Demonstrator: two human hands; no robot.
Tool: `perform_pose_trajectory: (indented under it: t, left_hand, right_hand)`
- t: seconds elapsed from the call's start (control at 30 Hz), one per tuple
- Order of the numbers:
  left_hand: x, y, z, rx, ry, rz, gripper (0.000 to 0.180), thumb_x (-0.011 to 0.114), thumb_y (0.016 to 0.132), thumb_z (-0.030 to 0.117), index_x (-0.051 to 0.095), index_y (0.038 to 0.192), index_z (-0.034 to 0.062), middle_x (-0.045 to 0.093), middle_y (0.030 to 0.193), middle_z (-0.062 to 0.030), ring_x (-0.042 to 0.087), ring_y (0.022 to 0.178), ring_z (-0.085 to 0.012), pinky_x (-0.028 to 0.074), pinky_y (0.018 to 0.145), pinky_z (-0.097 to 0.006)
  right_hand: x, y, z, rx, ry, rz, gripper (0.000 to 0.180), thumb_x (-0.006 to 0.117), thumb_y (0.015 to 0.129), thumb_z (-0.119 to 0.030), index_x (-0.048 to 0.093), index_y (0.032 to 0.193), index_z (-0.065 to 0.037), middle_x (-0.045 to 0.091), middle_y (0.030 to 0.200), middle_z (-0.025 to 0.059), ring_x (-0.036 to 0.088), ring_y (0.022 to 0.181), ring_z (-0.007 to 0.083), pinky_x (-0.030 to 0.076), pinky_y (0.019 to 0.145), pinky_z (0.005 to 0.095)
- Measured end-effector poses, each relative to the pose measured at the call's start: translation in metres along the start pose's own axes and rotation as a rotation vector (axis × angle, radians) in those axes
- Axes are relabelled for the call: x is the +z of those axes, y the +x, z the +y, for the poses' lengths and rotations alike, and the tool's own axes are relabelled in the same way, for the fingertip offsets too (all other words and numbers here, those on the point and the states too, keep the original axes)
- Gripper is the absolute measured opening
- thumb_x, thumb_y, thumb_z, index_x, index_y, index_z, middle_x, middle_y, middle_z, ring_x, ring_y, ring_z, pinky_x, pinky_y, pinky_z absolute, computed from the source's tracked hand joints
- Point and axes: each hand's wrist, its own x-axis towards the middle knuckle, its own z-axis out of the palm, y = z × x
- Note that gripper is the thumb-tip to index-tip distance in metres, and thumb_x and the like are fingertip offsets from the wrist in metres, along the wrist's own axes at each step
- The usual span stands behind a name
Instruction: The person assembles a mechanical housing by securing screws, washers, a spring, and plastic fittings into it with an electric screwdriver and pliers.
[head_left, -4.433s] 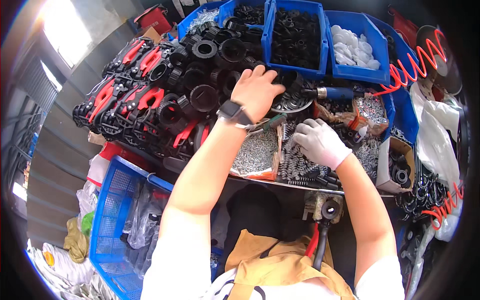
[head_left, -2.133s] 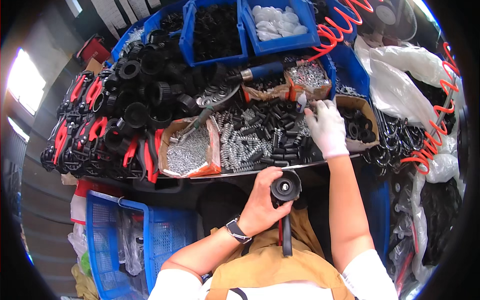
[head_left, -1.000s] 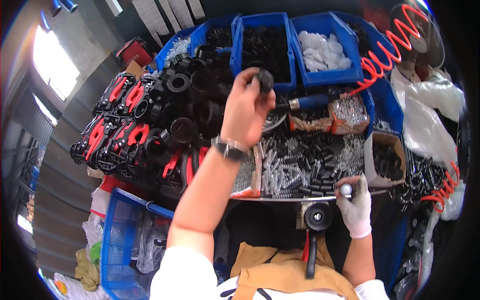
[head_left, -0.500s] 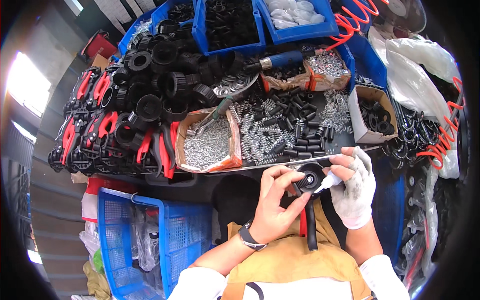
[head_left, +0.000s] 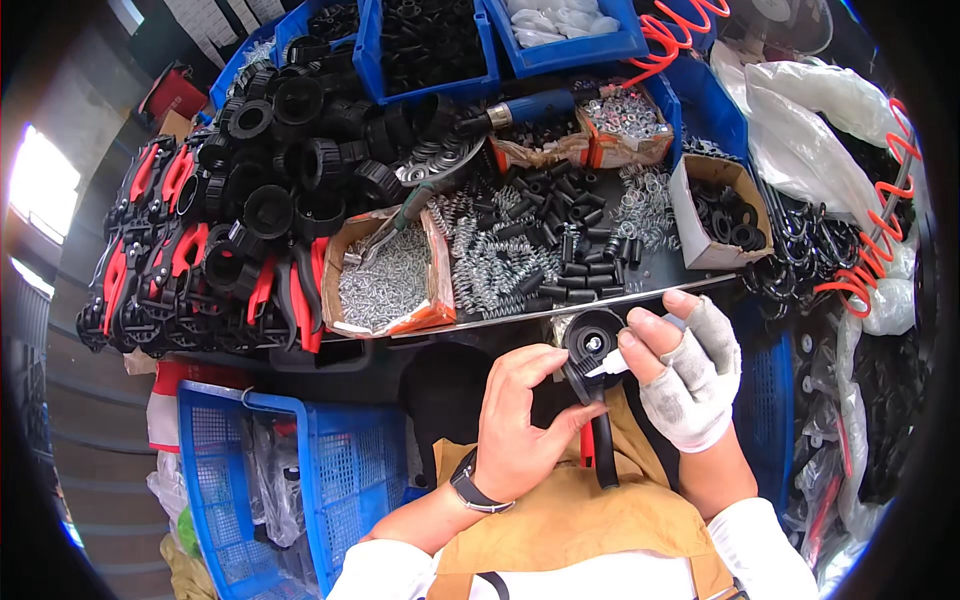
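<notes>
A round black plastic part (head_left: 593,337) sits on a fixture with a black lever handle (head_left: 603,450) at the near edge of the work tray. My left hand (head_left: 525,420), bare with a wristwatch, pinches the part's lower left side. My right hand (head_left: 682,368), in a grey-white fingerless glove, holds a small white piece (head_left: 610,366) against the part's lower right. Both hands touch the part just above my tan apron (head_left: 570,520).
The dark tray (head_left: 640,285) holds metal springs (head_left: 490,262), black sleeves (head_left: 570,240), cardboard boxes of small metal clips (head_left: 385,280) and black rings (head_left: 725,215). Red-and-black assemblies (head_left: 190,270) pile at left. Blue bins (head_left: 430,45) stand behind, a blue crate (head_left: 270,480) below left, orange coiled hoses (head_left: 870,250) at right.
Over the sequence my left hand reached out to the far black parts, then came back. Since half a second ago both hands stay at the black part on the fixture, the fingers shifted slightly.
</notes>
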Motion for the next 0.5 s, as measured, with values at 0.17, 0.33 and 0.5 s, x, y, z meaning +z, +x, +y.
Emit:
perform_pose_trajectory:
  t: [0.17, 0.33, 0.5]
  left_hand:
    - [-0.0002, -0.0005, 0.0014, 0.01, 0.004, 0.017, 0.059, 0.085, 0.067, 0.004, 0.057, 0.119, 0.002, 0.059, 0.115, -0.0159, 0.059, 0.105, -0.0321, 0.048, 0.09, -0.039]
    - [0.0009, -0.0016, 0.0006, 0.014, 0.013, 0.015, 0.059, 0.085, 0.067, 0.003, 0.057, 0.119, 0.002, 0.059, 0.115, -0.0159, 0.059, 0.105, -0.0319, 0.048, 0.089, -0.039]
    - [0.0027, -0.0021, 0.0017, 0.012, 0.002, 0.001, 0.059, 0.084, 0.067, 0.002, 0.058, 0.119, 0.002, 0.06, 0.116, -0.0161, 0.059, 0.105, -0.0322, 0.048, 0.089, -0.039]
  right_hand:
    - [-0.0055, 0.0004, 0.0028, -0.023, -0.036, -0.007, 0.032, 0.076, 0.069, -0.005, 0.07, 0.1, -0.011, 0.066, 0.115, 0.0046, 0.061, 0.108, 0.0292, 0.058, 0.08, 0.0427]
    - [-0.0073, 0.0005, -0.0009, -0.025, -0.018, -0.005, 0.029, 0.075, 0.071, -0.006, 0.069, 0.099, -0.011, 0.066, 0.114, 0.0049, 0.06, 0.108, 0.0286, 0.057, 0.082, 0.0427]
    - [-0.0102, 0.0, 0.0027, -0.016, -0.059, -0.022, 0.03, 0.073, 0.071, -0.004, 0.069, 0.099, -0.011, 0.066, 0.114, 0.0049, 0.061, 0.108, 0.0284, 0.057, 0.083, 0.0426]
